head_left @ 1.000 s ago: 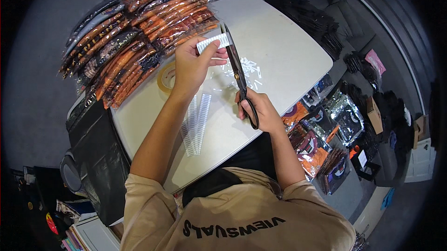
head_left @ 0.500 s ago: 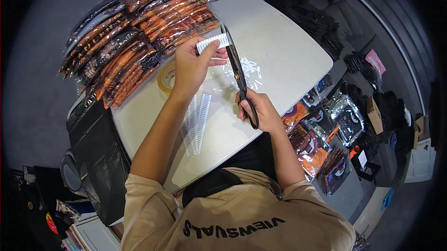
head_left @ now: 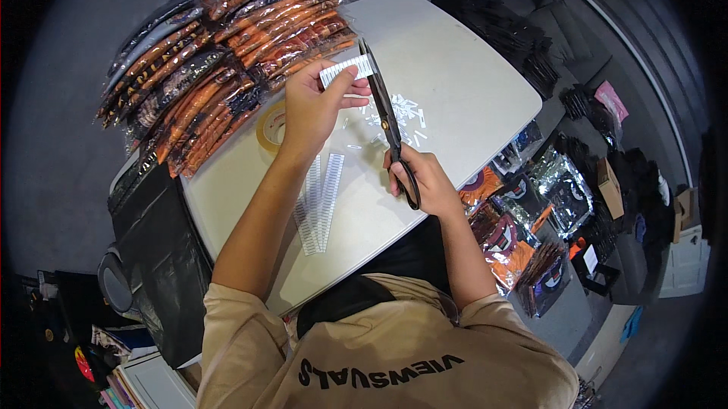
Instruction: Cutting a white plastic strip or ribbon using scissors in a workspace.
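My left hand (head_left: pixel 315 105) pinches a short white strip of labels (head_left: pixel 343 72) between thumb and fingers, above the table. In my right hand (head_left: pixel 425 181) are black-handled scissors (head_left: pixel 389 121), the fingers through and round their loops. Their blades point away from me and look nearly closed, right at the strip's right end. Below the blades lies a scatter of small cut white labels (head_left: pixel 409 111). Two long uncut label strips (head_left: pixel 331 193) rest on the table near my left forearm, side by side and partly overlapping.
A roll of yellowish tape (head_left: pixel 267 130) lies left of my left forearm on the white table (head_left: pixel 462 67). Bagged orange and black garments (head_left: pixel 280 29) are stacked at the far left. More bagged garments (head_left: pixel 523 212) lie to the right, and black plastic (head_left: pixel 155 250) hangs at the left edge.
Almost nothing differs. The scissor handles have drawn very slightly together; the left hand and the label strip keep their place.
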{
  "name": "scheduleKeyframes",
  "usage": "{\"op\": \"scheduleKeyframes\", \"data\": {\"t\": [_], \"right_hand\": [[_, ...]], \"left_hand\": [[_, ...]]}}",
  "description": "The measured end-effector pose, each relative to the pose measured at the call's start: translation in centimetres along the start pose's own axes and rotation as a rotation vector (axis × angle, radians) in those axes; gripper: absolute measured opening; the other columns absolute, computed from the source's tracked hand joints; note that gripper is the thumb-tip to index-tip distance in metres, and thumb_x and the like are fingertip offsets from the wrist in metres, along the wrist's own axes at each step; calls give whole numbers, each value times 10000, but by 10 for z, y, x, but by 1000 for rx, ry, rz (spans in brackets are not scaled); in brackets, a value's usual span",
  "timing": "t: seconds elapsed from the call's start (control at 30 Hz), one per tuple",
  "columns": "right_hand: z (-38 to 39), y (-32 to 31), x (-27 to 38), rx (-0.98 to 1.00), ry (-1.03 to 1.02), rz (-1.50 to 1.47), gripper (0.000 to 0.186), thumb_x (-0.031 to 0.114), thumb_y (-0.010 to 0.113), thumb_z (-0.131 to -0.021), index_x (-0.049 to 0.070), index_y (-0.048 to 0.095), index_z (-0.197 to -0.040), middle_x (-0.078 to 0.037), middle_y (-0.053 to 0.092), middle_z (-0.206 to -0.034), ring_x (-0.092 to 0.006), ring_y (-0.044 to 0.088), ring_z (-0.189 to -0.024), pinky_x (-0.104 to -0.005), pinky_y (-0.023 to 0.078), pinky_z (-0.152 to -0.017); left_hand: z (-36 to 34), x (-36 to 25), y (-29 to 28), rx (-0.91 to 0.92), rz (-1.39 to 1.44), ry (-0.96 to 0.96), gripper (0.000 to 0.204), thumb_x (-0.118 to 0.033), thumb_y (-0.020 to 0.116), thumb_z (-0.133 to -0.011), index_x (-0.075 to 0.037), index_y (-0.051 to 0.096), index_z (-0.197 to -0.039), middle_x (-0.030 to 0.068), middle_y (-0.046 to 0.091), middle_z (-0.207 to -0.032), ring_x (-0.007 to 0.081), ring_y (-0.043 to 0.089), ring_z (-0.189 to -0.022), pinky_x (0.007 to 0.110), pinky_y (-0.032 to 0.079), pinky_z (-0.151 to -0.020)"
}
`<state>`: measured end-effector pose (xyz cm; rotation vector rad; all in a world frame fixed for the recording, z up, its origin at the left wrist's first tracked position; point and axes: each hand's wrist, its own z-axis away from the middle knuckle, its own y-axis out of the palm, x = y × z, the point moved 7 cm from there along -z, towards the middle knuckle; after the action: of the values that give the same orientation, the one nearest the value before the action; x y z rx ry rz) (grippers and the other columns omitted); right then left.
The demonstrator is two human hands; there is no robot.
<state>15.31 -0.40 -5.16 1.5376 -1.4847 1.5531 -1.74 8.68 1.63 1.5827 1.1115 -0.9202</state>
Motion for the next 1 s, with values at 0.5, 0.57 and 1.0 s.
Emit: {"op": "scheduleKeyframes", "data": {"t": [0.5, 0.57, 1.0], "right_hand": [[1, -1, -2, -8, 28, -25, 270, 262, 542, -1046, 11, 564, -950, -78, 597, -603, -186, 611, -544, -330, 458, -538], [0, -1, -2, -9, 28, -22, 266, 257, 545, -1044, 10, 563, -949, -77, 597, -602, -186, 610, -542, -330, 458, -537], [0, -10, -18, -81, 212, -89, 292, 266, 590, -1028, -3, 612, -917, -54, 615, -601, -124, 605, -536, -282, 464, -526]], "left_hand": [[0, 0, 0, -8, -7, 6, 182, -75, 652, -969, 101, 624, -1007, 203, 718, -902, 229, 743, -771, 312, 647, -691], [-1, 1, 0, -2, -5, 6, 186, -77, 654, -968, 102, 624, -1010, 204, 718, -902, 230, 743, -771, 311, 647, -691], [-4, 16, -12, 11, -103, -49, 166, -81, 702, -942, 59, 666, -1023, 156, 715, -890, 195, 713, -751, 314, 628, -686]]}}
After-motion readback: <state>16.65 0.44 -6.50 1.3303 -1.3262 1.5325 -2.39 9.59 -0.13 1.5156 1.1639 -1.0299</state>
